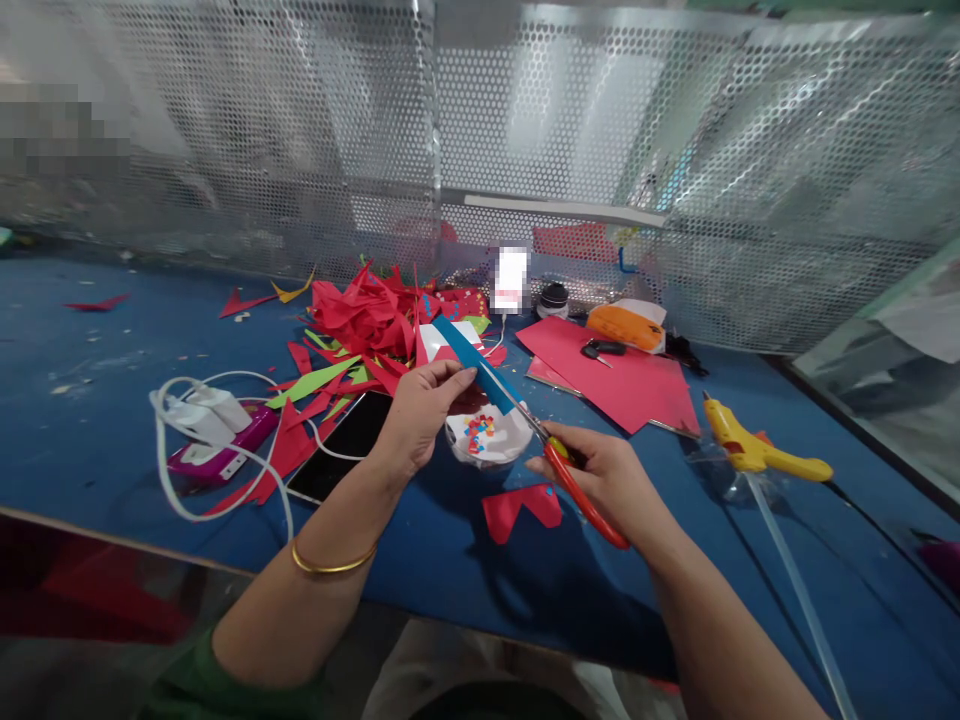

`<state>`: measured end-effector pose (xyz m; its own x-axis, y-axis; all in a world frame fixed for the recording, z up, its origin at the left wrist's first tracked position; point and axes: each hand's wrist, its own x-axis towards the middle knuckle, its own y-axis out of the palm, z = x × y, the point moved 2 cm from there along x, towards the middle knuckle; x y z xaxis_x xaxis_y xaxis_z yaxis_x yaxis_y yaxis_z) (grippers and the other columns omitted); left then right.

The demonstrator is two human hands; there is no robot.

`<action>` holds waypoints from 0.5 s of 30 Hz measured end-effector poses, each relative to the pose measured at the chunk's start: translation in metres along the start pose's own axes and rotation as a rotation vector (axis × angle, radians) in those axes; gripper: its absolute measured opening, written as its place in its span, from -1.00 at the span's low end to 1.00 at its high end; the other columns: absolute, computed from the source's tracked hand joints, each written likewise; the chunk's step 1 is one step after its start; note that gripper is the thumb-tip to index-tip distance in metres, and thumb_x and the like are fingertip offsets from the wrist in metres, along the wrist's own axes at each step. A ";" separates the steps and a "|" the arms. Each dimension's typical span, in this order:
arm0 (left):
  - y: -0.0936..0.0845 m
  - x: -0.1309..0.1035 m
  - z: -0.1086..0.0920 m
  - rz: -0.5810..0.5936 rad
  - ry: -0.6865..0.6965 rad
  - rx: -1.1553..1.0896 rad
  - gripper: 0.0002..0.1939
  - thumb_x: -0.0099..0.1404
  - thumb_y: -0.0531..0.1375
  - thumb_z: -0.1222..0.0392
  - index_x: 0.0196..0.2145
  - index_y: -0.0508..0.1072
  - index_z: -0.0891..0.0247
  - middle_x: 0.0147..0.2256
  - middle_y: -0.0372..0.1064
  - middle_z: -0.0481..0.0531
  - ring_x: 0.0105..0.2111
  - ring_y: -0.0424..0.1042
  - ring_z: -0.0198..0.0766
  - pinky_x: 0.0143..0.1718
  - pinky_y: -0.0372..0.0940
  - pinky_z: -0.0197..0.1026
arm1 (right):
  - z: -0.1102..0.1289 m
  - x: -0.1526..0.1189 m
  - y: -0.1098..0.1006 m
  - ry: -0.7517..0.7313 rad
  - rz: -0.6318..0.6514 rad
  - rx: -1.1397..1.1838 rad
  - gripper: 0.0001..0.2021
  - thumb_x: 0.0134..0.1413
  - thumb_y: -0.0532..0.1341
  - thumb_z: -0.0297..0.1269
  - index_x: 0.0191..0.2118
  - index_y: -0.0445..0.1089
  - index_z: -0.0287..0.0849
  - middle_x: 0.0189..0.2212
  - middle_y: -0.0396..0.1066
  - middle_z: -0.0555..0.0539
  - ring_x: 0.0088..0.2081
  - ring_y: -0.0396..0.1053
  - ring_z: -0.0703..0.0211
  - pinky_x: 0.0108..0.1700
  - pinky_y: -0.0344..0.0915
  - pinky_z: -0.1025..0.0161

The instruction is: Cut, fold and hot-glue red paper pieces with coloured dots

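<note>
My left hand [420, 410] pinches a narrow blue strip [472, 358] between thumb and fingers, over the middle of the table. Wrapped round the red handles of a pair of scissors [577, 490] is my right hand [600, 465]. The scissor blades point up and left, lying along the lower end of the blue strip. Beneath them is a clear round bowl [491, 460] with small coloured pieces on white. A notched red paper piece [521, 512] lies on the table in front of the bowl.
Red and green scraps [367, 320] are heaped behind my left hand. A dark tablet [341, 450] and a purple power strip [225, 440] with white cables lie left. Red sheets [611, 375] and a yellow glue gun [750, 445] are right. Perforated metal panels [555, 120] stand behind.
</note>
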<state>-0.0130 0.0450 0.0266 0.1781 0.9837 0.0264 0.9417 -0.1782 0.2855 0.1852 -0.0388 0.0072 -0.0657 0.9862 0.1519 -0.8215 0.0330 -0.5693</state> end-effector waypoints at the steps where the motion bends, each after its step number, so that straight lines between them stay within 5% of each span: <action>1: 0.000 0.000 0.000 0.001 0.006 -0.002 -0.78 0.06 0.40 0.12 -0.48 0.50 0.31 -0.54 0.49 -0.03 -0.55 0.48 -0.35 -0.43 0.39 -0.31 | 0.000 0.000 0.000 -0.005 -0.010 -0.009 -0.58 0.02 0.32 0.02 -0.09 0.58 -0.15 -0.41 0.47 0.00 -0.38 0.35 0.16 -0.27 0.33 0.27; 15: 0.001 -0.002 -0.003 -0.002 0.014 -0.008 -0.86 0.12 0.34 0.20 -0.50 0.49 0.29 -0.56 0.47 -0.06 -0.58 0.44 -0.38 -0.43 0.39 -0.31 | 0.001 -0.002 0.003 0.014 0.000 0.028 -0.52 -0.01 0.35 -0.01 0.02 0.52 -0.13 -0.29 0.54 -0.04 -0.29 0.43 0.09 -0.23 0.38 0.24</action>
<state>-0.0129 0.0434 0.0294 0.1722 0.9843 0.0391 0.9397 -0.1761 0.2931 0.1826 -0.0403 0.0057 -0.0579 0.9883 0.1408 -0.8369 0.0289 -0.5466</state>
